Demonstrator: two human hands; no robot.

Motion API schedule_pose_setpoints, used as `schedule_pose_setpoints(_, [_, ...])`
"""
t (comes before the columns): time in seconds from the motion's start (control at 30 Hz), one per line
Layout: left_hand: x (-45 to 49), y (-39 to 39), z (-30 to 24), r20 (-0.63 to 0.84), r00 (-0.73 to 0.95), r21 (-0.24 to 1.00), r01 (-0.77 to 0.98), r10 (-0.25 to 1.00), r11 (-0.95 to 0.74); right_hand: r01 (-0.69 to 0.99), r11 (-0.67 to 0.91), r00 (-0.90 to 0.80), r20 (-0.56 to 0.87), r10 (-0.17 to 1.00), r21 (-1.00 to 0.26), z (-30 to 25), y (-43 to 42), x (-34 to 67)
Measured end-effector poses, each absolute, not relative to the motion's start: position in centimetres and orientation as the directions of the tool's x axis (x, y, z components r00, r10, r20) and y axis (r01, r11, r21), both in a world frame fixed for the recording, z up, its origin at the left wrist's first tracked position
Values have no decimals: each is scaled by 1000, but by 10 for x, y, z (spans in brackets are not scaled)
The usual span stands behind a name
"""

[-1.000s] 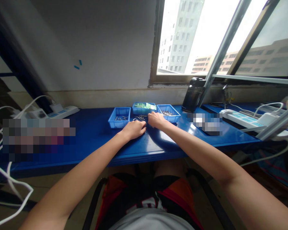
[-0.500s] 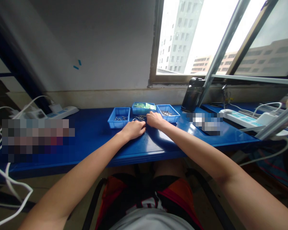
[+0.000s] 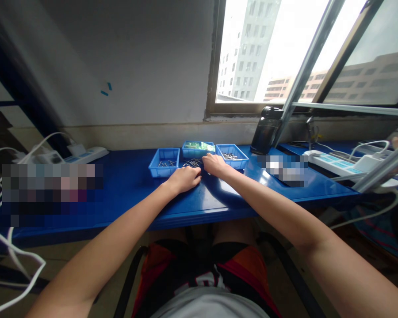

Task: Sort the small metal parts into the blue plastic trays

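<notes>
Evidently, your left hand (image 3: 185, 180) is resting near the front of a small pile of thin metal pieces (image 3: 193, 163), its fingers curling inward; your right hand (image 3: 214, 165) is bunching its fingers at the pile's right end. Whether either hand is pinching a piece, I cannot tell. The pile is lying on the blue desk (image 3: 129, 194), between the left tray (image 3: 161, 172) and the right tray (image 3: 237, 164), both holding similar pieces. The rear tray (image 3: 194, 153) is standing behind, carrying a green packet (image 3: 199, 145). Beyond, a black bottle (image 3: 266, 132) is standing below the window (image 3: 245, 53), and the wall (image 3: 152, 66) is closing off the back. Your forearms are crossing the front edge (image 3: 199, 217) and converging, wrists low. Leftward, blue surface is running from the left tray towards a blurred patch (image 3: 49, 181); rightward, a slanting metal post (image 3: 305, 70) is bounding your reach.
</notes>
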State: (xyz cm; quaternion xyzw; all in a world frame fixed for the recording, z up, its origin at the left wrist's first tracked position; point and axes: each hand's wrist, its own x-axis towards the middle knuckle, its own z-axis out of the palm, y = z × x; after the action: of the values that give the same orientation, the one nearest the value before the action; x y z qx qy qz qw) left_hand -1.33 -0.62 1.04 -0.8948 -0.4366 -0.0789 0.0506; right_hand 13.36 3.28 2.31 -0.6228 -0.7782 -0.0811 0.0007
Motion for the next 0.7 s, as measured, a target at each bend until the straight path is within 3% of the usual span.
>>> schedule_pose_setpoints(0.4, [-14,-9,13,183,595,-4,797,783,-605,933,315,-340,143,929,173,16,12,153])
schedule_pose_setpoints(0.7, [-13,-10,13,178,575,-30,814,799,-580,951,303,-308,267,913,60,12,-7,158])
